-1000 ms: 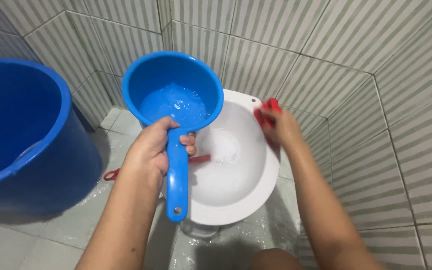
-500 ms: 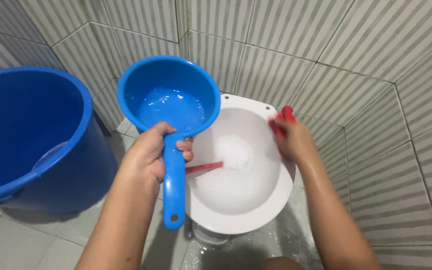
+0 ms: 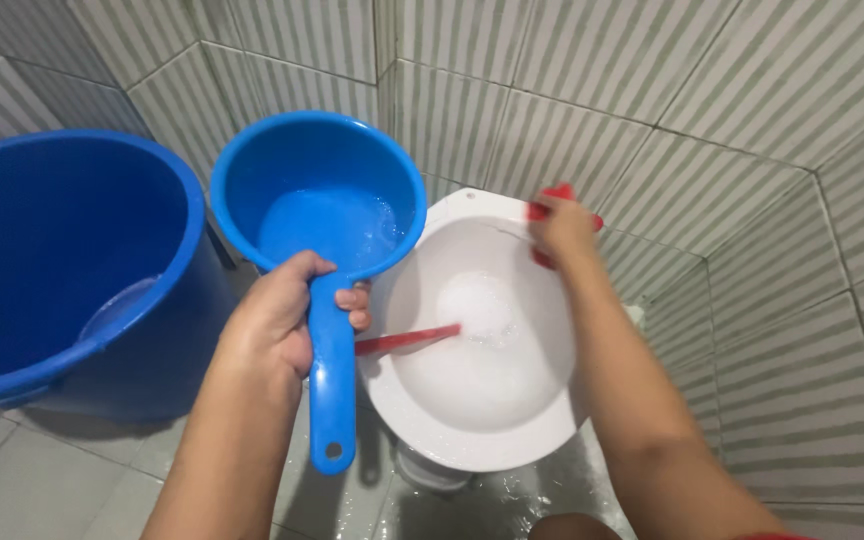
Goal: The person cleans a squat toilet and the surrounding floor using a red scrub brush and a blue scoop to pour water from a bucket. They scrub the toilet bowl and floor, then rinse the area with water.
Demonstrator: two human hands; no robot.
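Left hand point(image 3: 277, 325) is clenched round the handle of the blue plastic water dipper point(image 3: 320, 205) (part-filled), held level. Right hand point(image 3: 562, 228) pinches a red scrubbing brush point(image 3: 550, 196) at the far rim of the white ceramic toilet bowl point(image 3: 422, 425). Advisable: pour slowly, scrub firmly along the rim.

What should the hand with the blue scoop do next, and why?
Probably tip the blue scoop gently toward the white bowl. The left hand holds it by the handle beside the bowl's rim with water inside, while the right hand presses a red scrubber on the far rim. Foam sits in the bowl, so a rinse seems to fit.
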